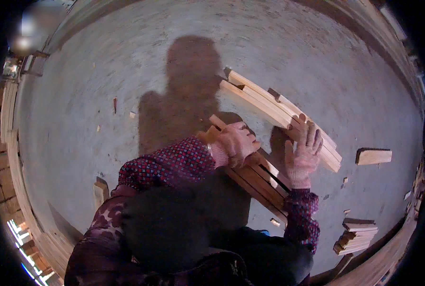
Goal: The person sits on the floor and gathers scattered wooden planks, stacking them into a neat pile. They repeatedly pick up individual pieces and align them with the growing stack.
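Observation:
My left hand (236,142), in a pale pink knit glove, is closed over the upper part of a bundle of wooden strips (256,185). The bundle slants down to the right, its lower end reaching my right sleeve. A strip end sticks out past the glove at the upper left. My right hand (304,159), gloved alike, has its fingers stretched out. Its fingertips overlap a second group of pale wooden strips (268,101) lying side by side on the floor; whether they touch the wood I cannot tell.
A short wooden block (374,156) lies to the right on the grey concrete floor (107,62). Stacked short pieces (357,238) are at the lower right, and another block (101,192) stands at the left. Small wood chips are scattered about. Long boards (13,148) line the left edge.

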Available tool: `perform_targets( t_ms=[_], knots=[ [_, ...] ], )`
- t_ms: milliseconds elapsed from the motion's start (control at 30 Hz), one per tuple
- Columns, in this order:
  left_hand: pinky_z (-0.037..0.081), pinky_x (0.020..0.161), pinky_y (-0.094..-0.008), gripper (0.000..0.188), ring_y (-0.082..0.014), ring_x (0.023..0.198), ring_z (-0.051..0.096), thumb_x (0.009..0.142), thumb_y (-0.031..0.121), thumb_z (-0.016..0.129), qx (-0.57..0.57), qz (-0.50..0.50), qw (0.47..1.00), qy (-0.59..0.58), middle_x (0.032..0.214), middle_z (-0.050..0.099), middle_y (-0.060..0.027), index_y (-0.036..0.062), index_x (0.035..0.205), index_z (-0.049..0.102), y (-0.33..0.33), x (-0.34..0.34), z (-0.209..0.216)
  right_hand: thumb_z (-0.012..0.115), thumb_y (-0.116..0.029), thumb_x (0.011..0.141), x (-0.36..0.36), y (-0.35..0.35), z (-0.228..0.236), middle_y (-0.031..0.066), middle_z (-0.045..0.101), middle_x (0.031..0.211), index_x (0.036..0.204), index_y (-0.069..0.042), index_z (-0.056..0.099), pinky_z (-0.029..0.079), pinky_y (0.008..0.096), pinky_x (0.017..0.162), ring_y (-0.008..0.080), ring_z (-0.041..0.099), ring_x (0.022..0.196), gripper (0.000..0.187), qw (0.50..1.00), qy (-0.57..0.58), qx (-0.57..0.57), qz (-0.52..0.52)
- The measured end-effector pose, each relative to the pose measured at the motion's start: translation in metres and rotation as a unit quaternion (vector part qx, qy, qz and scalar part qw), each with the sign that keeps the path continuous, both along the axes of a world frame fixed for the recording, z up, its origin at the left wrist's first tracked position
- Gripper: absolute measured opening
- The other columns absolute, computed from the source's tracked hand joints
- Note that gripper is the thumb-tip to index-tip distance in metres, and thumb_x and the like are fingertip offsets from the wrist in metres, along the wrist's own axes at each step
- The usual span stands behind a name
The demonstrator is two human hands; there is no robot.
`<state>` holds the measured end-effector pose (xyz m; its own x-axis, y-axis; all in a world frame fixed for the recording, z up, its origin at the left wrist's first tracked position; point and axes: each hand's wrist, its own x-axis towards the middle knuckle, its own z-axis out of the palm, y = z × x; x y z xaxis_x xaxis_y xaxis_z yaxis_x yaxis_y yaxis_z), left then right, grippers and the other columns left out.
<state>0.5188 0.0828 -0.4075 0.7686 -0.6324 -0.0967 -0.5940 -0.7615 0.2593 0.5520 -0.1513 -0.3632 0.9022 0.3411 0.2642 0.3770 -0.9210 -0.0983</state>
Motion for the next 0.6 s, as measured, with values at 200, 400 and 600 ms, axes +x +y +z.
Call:
perform_targets(
  t_ms=[200,400,600],
  knots=[
    [0.044,0.097,-0.0416,0.052,-0.025,0.102,0.067,0.096,0.059,0.05,0.009,0.008,0.999,0.048,0.104,0.071,-0.009,0.0121,0.11,0.068,-0.007,0.004,0.019,0.069,-0.016,0.081,0.009,-0.022,-0.038,0.0078,0.053,0.145,0.134,-0.009,0.056,0.035,0.0532,0.114,0.0343,0.048,0.134,0.055,0.98,-0.123,-0.09,0.125],
    [0.046,0.095,-0.0431,0.052,-0.0263,0.101,0.067,0.098,0.059,0.048,-0.003,0.017,0.998,0.059,0.103,0.071,-0.0094,0.0103,0.104,0.067,-0.004,-0.001,0.018,0.066,-0.016,0.084,0.004,-0.034,-0.068,0.0081,0.057,0.141,0.133,-0.013,0.059,0.043,0.0481,0.109,0.0298,0.054,0.129,0.05,0.964,-0.01,-0.043,0.261],
    [0.047,0.093,-0.0432,0.051,-0.0278,0.098,0.068,0.099,0.057,0.047,-0.013,0.017,0.998,0.051,0.102,0.071,-0.0102,0.01,0.103,0.066,-0.004,-0.003,0.017,0.07,-0.028,0.084,-0.001,-0.037,-0.08,0.0148,0.053,0.145,0.141,-0.008,0.053,0.04,0.0519,0.112,0.0365,0.05,0.133,0.064,0.988,0.048,-0.066,0.132]
  ],
)
